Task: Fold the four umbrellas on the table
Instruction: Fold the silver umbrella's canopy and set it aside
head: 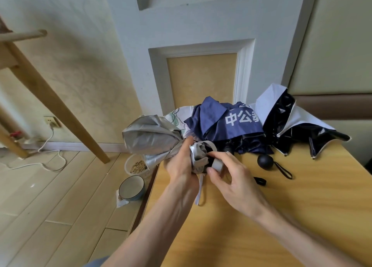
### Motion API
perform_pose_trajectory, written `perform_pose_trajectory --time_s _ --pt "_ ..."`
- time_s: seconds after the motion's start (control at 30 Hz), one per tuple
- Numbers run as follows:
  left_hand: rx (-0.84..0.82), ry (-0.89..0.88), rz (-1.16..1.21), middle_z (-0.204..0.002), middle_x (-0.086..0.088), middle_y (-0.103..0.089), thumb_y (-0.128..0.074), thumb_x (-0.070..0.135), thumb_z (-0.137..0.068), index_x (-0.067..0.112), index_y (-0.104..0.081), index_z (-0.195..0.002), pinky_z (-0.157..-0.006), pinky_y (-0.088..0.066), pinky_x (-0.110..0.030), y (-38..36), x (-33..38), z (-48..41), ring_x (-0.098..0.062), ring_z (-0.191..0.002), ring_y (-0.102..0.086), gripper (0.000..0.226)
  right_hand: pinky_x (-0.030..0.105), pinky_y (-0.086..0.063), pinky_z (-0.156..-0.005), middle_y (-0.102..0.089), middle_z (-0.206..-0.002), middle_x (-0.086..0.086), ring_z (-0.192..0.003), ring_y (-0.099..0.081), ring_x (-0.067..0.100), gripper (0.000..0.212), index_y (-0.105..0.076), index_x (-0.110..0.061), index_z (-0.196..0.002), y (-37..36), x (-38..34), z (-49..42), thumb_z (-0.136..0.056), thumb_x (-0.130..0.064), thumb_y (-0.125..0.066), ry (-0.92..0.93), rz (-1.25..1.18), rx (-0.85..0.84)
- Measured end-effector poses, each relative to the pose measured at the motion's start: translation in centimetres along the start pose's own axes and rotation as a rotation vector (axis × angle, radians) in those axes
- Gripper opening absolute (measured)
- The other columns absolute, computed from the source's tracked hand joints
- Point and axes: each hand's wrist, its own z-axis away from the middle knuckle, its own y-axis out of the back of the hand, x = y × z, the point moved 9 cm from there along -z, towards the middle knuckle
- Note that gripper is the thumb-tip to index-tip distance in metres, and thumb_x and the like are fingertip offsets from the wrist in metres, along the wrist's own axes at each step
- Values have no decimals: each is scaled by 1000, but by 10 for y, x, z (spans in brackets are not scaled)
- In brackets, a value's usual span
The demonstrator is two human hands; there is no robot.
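Head | left hand (179,164) grips silver umbrella (147,135) | navy umbrella (211,116) reads 中公

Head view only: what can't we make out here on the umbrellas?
- Silver umbrella: handle hidden, head view, by the left hand gripping it and the right hand pinching the strap.
- White printed umbrella: head view, mostly behind the silver one and the navy umbrella.
- Navy lettering: last character partly lost at a fold.
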Motion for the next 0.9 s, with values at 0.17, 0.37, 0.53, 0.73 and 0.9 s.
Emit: perform_pose_trajectory --time_s 0.17,0.37,0.53,0.73,0.9 --pt "5 41 10 -70 -10 -71 -89 27 -82 5 -71 -88 -46 -50 -25 -1 -4 9 -19 -52 -62 30 15 -50 -86 -71 -110 -16 -105 -67 7 32 -68 -19 -125 8 -2 1 -95 -16 -75 -10 -19 75" --pt "163 -32 95 -90 -14 -77 -85 19 -84 2 -69 -105 -46 -54 -25 10 15 3 -22 -60 -70 31 26 -58 -95 -75 -116 -16 -110 -72 3 47 -67 -29 -132 -2 4 2 -88 -32 -85 -137 -215 9" --pt "120 -28 114 -83 -13 -75 -83 13 -84 4 -67 -91 -54 -59 -30 4 19 2 -23 -61 -71 19 25 -59 -87 -76 -105 -17 -100 -72 3 46 -69 -23 -131 -2 -10 -3 -88 -24 -85 -53 -40 -2" --pt "-32 93 127 -66 -9 -63 -81 13 -85 9 -60 -78 -45 -50 -25 -13 3 5 -20 -47 -60 22 21 -48 -64 -67 -85 -15 -72 -60 6 34 -66 -20 -109 4 -26 -3 -83 -25 -87 167 346 45" --pt "-3 69 144 -68 -12 -64 -82 12 -84 6 -63 -83 -44 -47 -24 -12 3 5 -19 -43 -57 20 17 -51 -72 -71 -100 -17 -87 -66 2 47 -62 -24 -119 0 -15 1 -83 -46 -84 102 294 -62"
